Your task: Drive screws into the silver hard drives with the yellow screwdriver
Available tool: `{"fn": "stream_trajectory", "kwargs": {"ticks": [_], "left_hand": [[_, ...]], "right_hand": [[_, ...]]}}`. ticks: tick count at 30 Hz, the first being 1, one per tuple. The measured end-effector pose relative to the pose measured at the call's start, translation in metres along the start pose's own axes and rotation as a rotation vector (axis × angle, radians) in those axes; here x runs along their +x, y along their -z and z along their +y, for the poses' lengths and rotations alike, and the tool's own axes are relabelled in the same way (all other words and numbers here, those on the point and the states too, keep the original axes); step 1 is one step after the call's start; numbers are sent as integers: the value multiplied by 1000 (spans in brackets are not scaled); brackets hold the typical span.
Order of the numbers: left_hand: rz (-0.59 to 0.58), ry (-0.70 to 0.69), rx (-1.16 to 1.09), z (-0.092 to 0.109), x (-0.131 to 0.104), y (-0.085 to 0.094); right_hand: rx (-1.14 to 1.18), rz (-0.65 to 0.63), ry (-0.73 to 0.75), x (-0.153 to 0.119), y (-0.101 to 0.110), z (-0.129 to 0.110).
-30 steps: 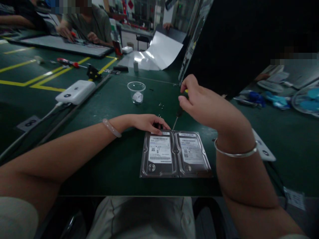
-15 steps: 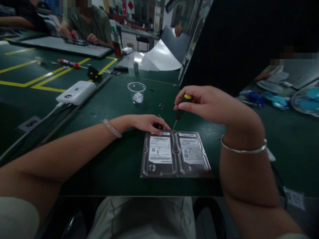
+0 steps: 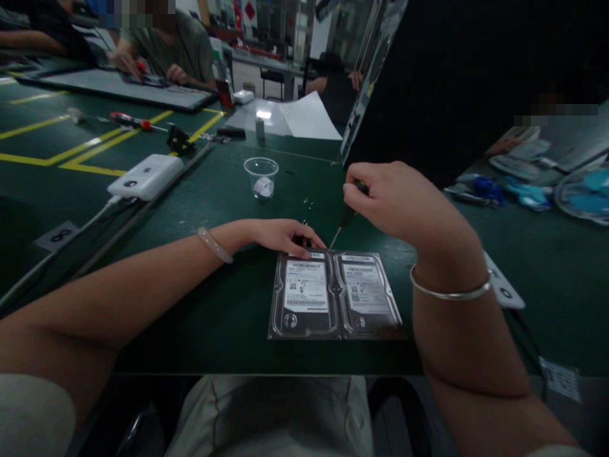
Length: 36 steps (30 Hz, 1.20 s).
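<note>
Two hard drives lie flat side by side on the green table, labels facing up: the left hard drive (image 3: 306,317) and the right hard drive (image 3: 375,317). My left hand (image 3: 288,236) holds the far edge of the left drive, thumb on its top label and fingers bent over the far side. In my right hand (image 3: 380,193) a screwdriver (image 3: 346,217) is gripped by its dark handle, mostly covered by my fingers. Its shaft slants down to the left, and the tip meets the far edge where the two drives adjoin. Several small screws (image 3: 308,203) lie beyond the drives.
A clear plastic cup (image 3: 261,178) with white paper inside stands beyond my left hand. Left of it is a white power strip (image 3: 145,177). A large black panel (image 3: 442,82) leans at the right. Another white box (image 3: 507,289) sits beside my right forearm. Co-workers sit across the table.
My right hand has turned around the screwdriver handle, its wrist shifting left; the handle's yellow end is now covered. My left hand and the drives stay put. In the background, a raised sheet has dropped.
</note>
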State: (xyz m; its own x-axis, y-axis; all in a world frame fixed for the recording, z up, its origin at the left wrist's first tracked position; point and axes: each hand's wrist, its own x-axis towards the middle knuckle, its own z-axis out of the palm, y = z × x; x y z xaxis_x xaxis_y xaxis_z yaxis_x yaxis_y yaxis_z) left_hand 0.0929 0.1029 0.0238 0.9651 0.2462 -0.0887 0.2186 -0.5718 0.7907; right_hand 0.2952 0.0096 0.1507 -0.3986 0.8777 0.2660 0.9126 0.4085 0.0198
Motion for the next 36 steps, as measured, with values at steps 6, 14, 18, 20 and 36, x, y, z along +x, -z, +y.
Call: {"fn": "stream_trajectory", "kwargs": {"ticks": [6, 14, 18, 20, 36], "left_hand": [[-9, 8, 1, 0, 0, 0], [-2, -1, 5, 1, 0, 0], [-1, 8, 5, 0, 0, 0], [-2, 10, 7, -1, 0, 0], [-3, 20, 19, 0, 0, 1]], "right_hand": [[149, -88, 97, -3, 5, 2], [174, -134, 178, -2, 6, -4], [104, -76, 128, 0, 4, -5], [59, -11, 38, 2, 1, -6], [268, -73, 45, -1, 4, 10]]}}
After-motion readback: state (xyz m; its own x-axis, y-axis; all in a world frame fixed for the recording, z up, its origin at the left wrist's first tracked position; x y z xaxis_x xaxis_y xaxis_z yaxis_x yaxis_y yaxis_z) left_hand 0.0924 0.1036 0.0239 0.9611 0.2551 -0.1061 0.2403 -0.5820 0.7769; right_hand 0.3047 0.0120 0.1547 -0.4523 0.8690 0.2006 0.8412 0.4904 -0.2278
